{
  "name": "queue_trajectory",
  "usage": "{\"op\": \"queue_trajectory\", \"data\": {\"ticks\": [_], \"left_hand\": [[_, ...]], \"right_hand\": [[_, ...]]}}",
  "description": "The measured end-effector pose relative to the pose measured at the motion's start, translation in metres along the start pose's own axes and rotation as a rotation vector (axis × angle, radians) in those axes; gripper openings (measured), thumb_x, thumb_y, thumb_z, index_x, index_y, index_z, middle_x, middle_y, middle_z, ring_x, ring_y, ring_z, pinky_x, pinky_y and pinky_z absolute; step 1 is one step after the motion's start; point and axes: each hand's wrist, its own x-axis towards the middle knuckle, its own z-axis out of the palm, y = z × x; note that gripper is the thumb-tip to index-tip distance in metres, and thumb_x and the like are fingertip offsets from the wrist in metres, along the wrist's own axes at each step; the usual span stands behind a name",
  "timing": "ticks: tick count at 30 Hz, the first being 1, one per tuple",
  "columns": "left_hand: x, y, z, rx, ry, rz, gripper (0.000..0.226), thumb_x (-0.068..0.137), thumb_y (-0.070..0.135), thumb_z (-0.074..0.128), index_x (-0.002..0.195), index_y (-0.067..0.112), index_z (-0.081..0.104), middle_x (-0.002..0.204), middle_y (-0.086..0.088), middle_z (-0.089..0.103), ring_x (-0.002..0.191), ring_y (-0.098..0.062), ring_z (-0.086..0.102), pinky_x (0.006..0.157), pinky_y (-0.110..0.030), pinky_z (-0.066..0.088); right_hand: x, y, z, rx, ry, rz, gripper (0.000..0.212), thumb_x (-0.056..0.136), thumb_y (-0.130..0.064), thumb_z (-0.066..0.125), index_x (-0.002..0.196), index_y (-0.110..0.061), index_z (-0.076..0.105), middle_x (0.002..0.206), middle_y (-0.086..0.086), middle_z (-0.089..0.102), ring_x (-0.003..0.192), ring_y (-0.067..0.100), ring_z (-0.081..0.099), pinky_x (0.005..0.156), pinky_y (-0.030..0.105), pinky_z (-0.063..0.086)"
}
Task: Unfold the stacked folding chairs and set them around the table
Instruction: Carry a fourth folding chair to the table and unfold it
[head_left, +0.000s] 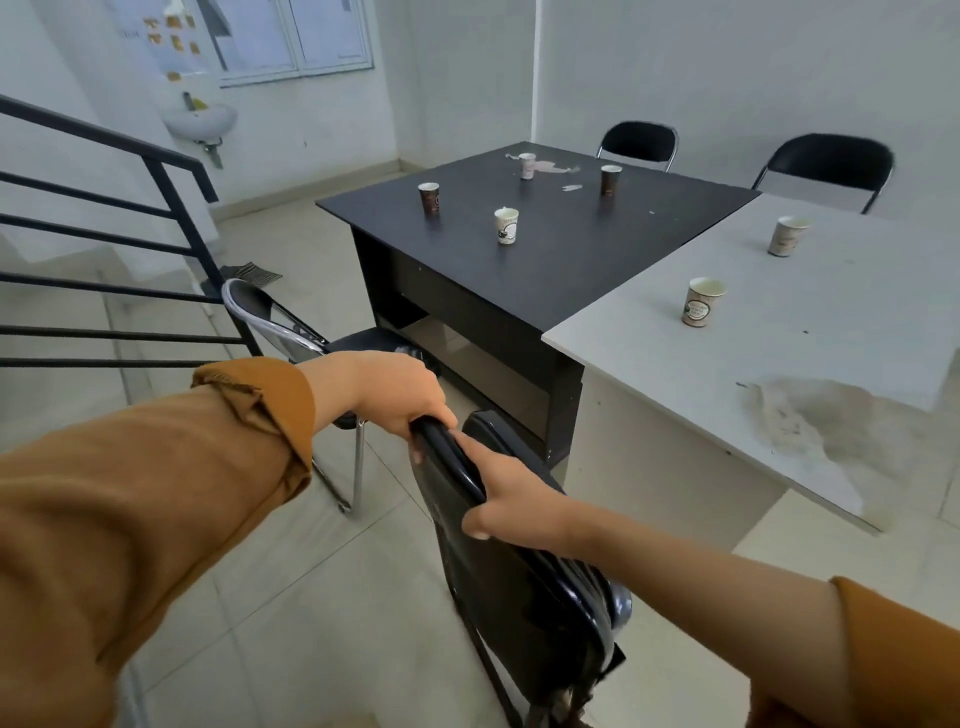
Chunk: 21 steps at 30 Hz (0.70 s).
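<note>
I hold a black folding chair in front of me, near the corner where the black table meets the white table. My left hand grips the far end of its backrest top edge. My right hand grips the same edge nearer to me. The chair's seat edge shows just beyond the backrest. An unfolded black chair stands at the black table's left side. Two more unfolded chairs stand at the far side.
Several paper cups stand on the tables, one on the black top and one on the white. A black stair railing runs along the left. A wall basin hangs at the back left. Tiled floor lies around me.
</note>
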Motion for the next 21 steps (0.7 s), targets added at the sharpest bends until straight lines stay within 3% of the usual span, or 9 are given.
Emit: {"op": "queue_trajectory", "data": {"ticks": [4,10,15,18,21], "left_hand": [[-0.003,-0.015,0.001,-0.041,-0.009,-0.063,0.035,0.088,0.047,0.056,0.12,0.031,0.055,0.101,0.004,0.066,0.098,-0.014,0.06,0.084,-0.022,0.042],[-0.015,-0.031,0.017,-0.139,-0.098,-0.16,0.044,0.087,0.049,0.057,0.127,0.033,0.052,0.11,0.005,0.064,0.103,-0.014,0.058,0.091,-0.027,0.043],[0.002,-0.026,0.02,-0.344,0.006,-0.287,0.039,0.082,0.043,0.066,0.114,0.023,0.058,0.104,0.003,0.065,0.097,-0.014,0.059,0.085,-0.025,0.043],[0.018,-0.019,0.017,-0.415,0.081,-0.355,0.041,0.073,0.05,0.071,0.103,0.023,0.06,0.087,0.009,0.06,0.083,-0.01,0.056,0.073,-0.018,0.037],[0.024,-0.013,0.019,-0.433,0.149,-0.412,0.042,0.071,0.053,0.072,0.101,0.025,0.063,0.087,0.008,0.062,0.085,-0.011,0.058,0.074,-0.019,0.038]], "right_hand": [[0.019,0.0,-0.015,-0.059,-0.011,-0.063,0.083,0.081,-0.001,0.061,0.149,-0.024,0.02,0.113,0.014,0.054,0.088,0.028,0.06,0.074,0.039,0.056],[0.051,-0.001,-0.021,-0.093,-0.115,-0.115,0.085,0.081,0.0,0.06,0.15,-0.03,0.018,0.114,0.009,0.052,0.086,0.016,0.056,0.068,0.024,0.051],[0.058,0.009,-0.042,-0.122,-0.145,-0.078,0.087,0.079,0.001,0.059,0.15,-0.028,0.018,0.114,0.008,0.051,0.095,0.023,0.056,0.083,0.037,0.053],[0.059,0.012,-0.053,-0.115,-0.155,-0.04,0.084,0.08,0.001,0.058,0.15,-0.026,0.02,0.104,0.0,0.051,0.089,0.012,0.054,0.079,0.027,0.051],[0.058,0.017,-0.056,-0.097,-0.147,-0.031,0.083,0.081,0.001,0.058,0.15,-0.026,0.02,0.099,-0.003,0.05,0.086,0.011,0.054,0.075,0.023,0.05]]}}
